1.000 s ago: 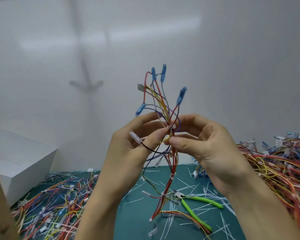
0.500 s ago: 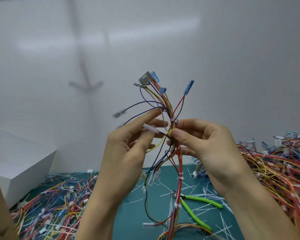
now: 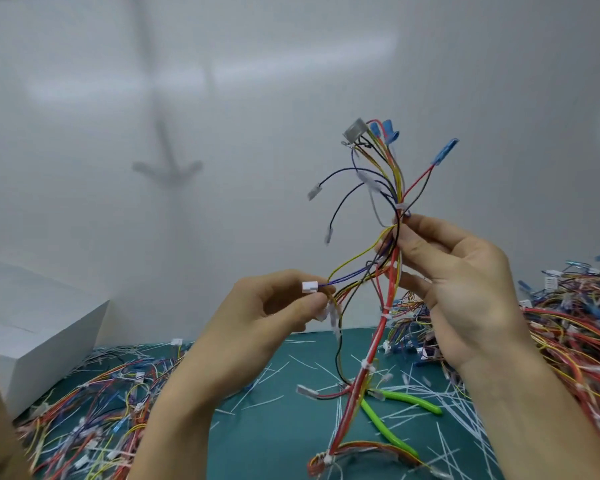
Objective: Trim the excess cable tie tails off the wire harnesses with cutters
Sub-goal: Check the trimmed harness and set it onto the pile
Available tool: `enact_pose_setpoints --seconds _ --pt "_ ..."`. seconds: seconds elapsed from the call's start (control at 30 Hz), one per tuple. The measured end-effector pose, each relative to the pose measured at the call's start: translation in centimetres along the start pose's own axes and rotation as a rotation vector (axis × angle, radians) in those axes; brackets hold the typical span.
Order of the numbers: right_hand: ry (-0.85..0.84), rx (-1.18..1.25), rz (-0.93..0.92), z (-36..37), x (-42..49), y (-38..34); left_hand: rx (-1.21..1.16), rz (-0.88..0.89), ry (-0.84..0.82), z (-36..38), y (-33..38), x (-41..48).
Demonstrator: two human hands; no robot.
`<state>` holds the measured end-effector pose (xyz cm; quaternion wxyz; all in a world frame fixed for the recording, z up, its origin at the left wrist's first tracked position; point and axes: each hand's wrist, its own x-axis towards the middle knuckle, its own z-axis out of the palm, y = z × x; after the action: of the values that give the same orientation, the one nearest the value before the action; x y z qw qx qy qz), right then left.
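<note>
**Wire harness held up for inspection.** The wire harness (image 3: pixel 382 325) stands roughly upright between the two hands, above a green mat (image 3: pixel 284 438).

- **Right hand** (image 3: pixel 465 292): the thumb and fingers are curled round the red-and-yellow trunk. They pinch it just below a white cable tie (image 3: pixel 400 206). Above this hand the wires fan out to blue terminals (image 3: pixel 445 150) and a grey connector (image 3: pixel 355 129).
- **Left hand** (image 3: pixel 267 317): the thumb and forefinger pinch a small white connector (image 3: pixel 309 287). It sits on a branch of thin wires that runs across to the trunk at the right hand. The other fingers are curled loosely beneath.

Below the right hand the trunk hangs down, bound by further white ties, and its lower end reaches the mat.

The cutters (image 3: pixel 413 400), with bright green handles, lie on the mat below the right hand, where the hanging trunk crosses them. Neither hand touches them, and their blades are hidden by wires.

Cut tie tails (image 3: pixel 430 389) lie scattered on the mat around the cutters.

One heap of harnesses (image 3: pixel 94 403) lies outside the left forearm. A second heap (image 3: pixel 575 327) lies just outside the right hand. A white box (image 3: pixel 39 323) stands well to the left of the left hand.
</note>
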<state>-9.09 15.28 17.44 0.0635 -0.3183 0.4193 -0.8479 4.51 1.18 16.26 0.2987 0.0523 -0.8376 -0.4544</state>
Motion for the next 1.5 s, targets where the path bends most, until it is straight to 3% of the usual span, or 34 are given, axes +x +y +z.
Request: enact_pose_setpoints --seconds 0.17,0.37,0.7,1.17,1.3,1.5 --pt "-0.038 0.044 0.039 -0.1 0.0 0.1 -0.079 0.071 0.118 0.0 0.5 0.0" --pt "-0.093 0.119 0.116 0.2 -0.1 0.3 -0.17 -0.013 0.003 0.3 1.0 -0.4" --pt "-0.114 0.066 0.084 0.5 -0.2 0.6 -0.313 0.007 0.157 0.4 2.0 -0.5" --pt "-0.092 0.095 0.092 0.3 -0.2 0.4 -0.329 -0.026 0.154 0.4 1.4 -0.2" --pt "-0.047 0.13 0.062 0.0 -0.1 0.3 -0.35 -0.054 0.089 0.4 1.0 0.0" --pt "0.006 0.136 0.052 -0.5 0.3 0.1 -0.181 -0.176 -0.213 -0.1 0.0 -0.3"
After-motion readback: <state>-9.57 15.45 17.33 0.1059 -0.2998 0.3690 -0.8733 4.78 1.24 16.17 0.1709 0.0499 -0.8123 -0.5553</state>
